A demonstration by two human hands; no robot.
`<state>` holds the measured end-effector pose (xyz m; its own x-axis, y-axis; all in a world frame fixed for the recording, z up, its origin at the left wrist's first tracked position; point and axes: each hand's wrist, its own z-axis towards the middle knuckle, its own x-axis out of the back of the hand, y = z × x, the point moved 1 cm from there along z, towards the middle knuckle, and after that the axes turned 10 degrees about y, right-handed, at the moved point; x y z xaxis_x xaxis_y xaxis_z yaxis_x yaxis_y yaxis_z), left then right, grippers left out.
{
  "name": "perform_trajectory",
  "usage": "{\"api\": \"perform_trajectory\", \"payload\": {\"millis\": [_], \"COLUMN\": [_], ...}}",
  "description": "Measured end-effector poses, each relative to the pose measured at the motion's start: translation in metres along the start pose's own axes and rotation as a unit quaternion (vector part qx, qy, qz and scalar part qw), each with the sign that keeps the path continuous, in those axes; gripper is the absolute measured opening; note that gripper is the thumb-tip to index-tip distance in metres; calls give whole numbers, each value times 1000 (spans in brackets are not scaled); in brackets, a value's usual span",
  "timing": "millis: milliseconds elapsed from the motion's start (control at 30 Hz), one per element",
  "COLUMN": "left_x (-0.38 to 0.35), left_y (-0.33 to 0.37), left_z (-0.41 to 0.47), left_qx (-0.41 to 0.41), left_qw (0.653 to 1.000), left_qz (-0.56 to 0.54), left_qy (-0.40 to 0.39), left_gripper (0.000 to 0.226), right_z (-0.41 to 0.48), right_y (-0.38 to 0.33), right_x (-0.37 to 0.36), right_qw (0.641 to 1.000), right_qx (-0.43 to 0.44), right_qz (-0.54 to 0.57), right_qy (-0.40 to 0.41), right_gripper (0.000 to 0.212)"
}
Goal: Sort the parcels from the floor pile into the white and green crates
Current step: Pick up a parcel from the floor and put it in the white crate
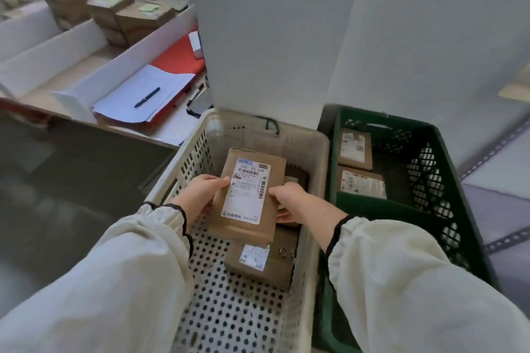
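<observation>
Parcel (246, 195) (label up); left grip (200, 195), right grip (289, 200) pinching its sides

1. A white square pillar (266, 37) rises at centre, with a plain pale wall (430, 37) to its right.
2. The floor (57, 209) at left is dark grey.
3. A pale counter (169, 127) runs along the left, bearing a stack of papers (166, 83), a dark pen (147, 97) lying on them, and a red folder (180, 59).
4. A slotted metal rail (487, 149) crosses the right edge.
5. The light is soft and even.
</observation>
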<state>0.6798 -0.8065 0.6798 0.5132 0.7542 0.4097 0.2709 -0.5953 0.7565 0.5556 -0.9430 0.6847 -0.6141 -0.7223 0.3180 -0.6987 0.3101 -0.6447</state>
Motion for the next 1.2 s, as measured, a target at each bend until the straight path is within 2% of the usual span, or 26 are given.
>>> {"api": "perform_trajectory", "payload": {"millis": [100,200,267,367,500,567,767,933,1000,1133,1200], "left_x": [18,23,17,8,9,13,7,-11,-15,-21,-25], "left_y": [-42,-82,-109,-144,-170,-174,-162,-166,-174,-182,-185], "left_z": [35,70,89,109,126,134,149,163,168,172,174], "left_qx": [23,40,54,87,109,110,49,20,19,16,15], "left_qw": [999,998,998,996,994,993,996,994,994,994,993], "left_qz": [26,35,37,9,-14,-4,64,104,104,110,117], "left_qy": [21,25,12,2,28,42,23,2,3,16,28], "left_gripper": [36,37,40,40,53,63,65,71,72,70,70], "right_z": [37,73,95,123,142,150,161,175,174,180,186], "right_y": [18,45,62,81,85,81,92,113,111,115,117], "right_x": [-59,-107,-132,-156,-169,-175,-186,-190,-189,-186,-186], "right_qw": [998,992,986,987,989,991,991,993,993,993,994], "right_qx": [-41,-105,-132,-131,-119,-110,-109,-102,-107,-120,-109], "right_qz": [1,47,78,73,70,60,75,38,25,-6,-16], "right_qy": [-39,-56,-61,-60,-55,-53,-9,34,34,21,11], "right_gripper": [30,22,26,35,48,43,14,28,29,55,59]}}
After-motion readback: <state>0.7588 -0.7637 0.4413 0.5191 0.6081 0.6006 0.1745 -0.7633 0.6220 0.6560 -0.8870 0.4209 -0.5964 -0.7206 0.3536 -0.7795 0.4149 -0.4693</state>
